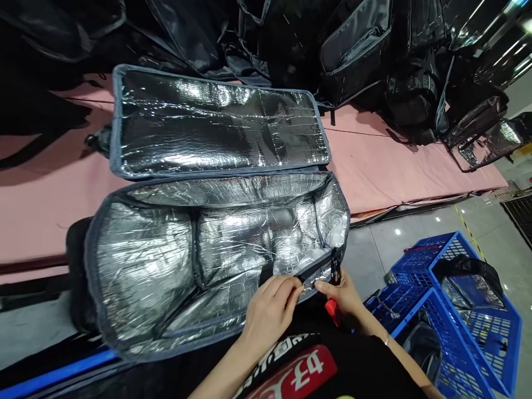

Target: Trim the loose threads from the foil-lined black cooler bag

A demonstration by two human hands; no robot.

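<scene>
An insulated bag (pixel 143 260) with a crinkled silver foil lining lies with its mouth toward me. Its foil-lined lid (pixel 220 130) is folded back, edged in grey binding. My left hand (pixel 272 305) is closed in a pinch on the bag's near rim, close to the right corner. Just right of it, my right hand (pixel 343 296) grips the same rim, thumb pointing left; its other fingers are partly hidden. A black strip (pixel 318 266) runs along the rim above both hands. Something red (pixel 332 310) shows below my right hand, too little visible to name.
A pink-covered table (pixel 386 166) runs behind the bag. Several black bags (pixel 353 50) crowd its far side, and a foil-lined one (pixel 490 144) lies at the right end. Blue plastic crates (pixel 513 343) holding bags stand on the floor to the right.
</scene>
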